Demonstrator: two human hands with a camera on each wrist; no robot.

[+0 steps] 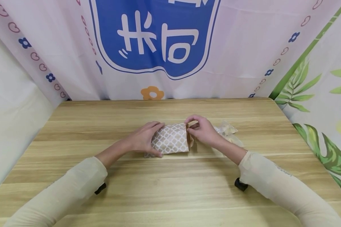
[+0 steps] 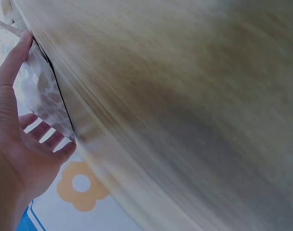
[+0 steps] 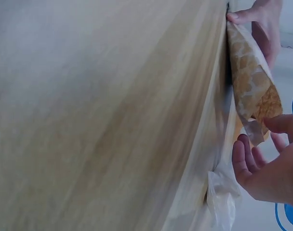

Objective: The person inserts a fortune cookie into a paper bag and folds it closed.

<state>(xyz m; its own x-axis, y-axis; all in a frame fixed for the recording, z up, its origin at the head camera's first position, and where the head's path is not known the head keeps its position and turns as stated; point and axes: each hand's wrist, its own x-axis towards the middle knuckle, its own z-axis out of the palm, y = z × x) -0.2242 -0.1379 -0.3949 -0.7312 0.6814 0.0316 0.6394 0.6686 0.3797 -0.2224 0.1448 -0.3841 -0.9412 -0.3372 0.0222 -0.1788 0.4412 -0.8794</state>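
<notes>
A patterned paper bag (image 1: 170, 138), tan with a white lattice print, lies on its side with its brown-lined mouth (image 3: 269, 103) towards the right. My left hand (image 1: 146, 138) grips it across the closed end, thumb on the near edge and fingers over the far edge. At the mouth is my right hand (image 1: 203, 130), holding the rim with bent fingers. A small pale, filmy piece (image 3: 254, 131) pokes out of the mouth beside the right thumb. Behind the right hand lie clear plastic-wrapped pieces (image 1: 228, 128), partly hidden by the wrist.
Everything lies on a wood-grain table (image 1: 164, 189). A printed cloth (image 1: 230, 63) with a blue emblem hangs along its back edge, and a leaf-patterned cloth (image 1: 324, 104) hangs at the right. Dark wrist-camera mounts (image 1: 241, 184) show under the sleeves.
</notes>
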